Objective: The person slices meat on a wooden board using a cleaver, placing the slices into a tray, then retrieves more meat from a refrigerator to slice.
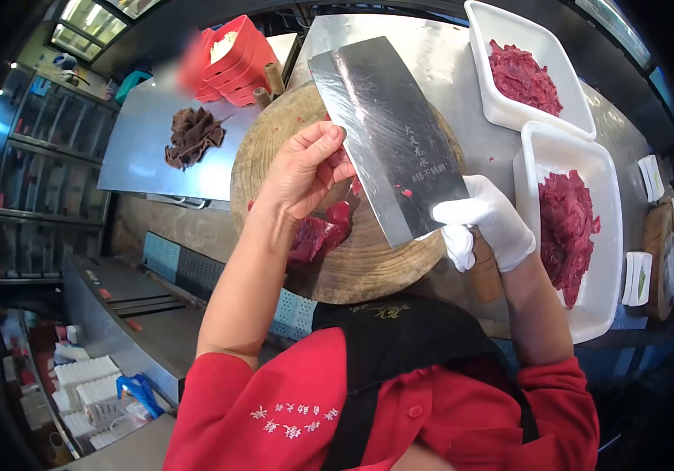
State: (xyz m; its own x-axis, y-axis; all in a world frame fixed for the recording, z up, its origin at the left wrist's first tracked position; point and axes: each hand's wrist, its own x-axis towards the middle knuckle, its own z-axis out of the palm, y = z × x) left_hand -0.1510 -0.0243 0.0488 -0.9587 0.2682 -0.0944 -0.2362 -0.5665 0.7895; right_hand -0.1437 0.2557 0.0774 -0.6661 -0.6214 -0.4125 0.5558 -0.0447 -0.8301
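My right hand [490, 224], in a white glove, is closed round the handle end of a wide cleaver [384, 118]. The blade is raised over a round wooden chopping block [400, 271], its engraved face towards me, with a small red scrap stuck on it. At the blade's left edge is my bare left hand [309, 169], thumb and fingers curled together. Something reddish shows by its fingers, but what they hold is partly hidden. Below that hand a chunk of dark red raw meat [317, 235] lies on the block, partly covered by my forearm.
Two white tubs of sliced red meat [525, 78] [568, 228] stand on the steel table at the right. Red baskets [239, 67] and a brown crumpled heap [193, 137] are at the back left. A drawer unit [117, 314] is at lower left.
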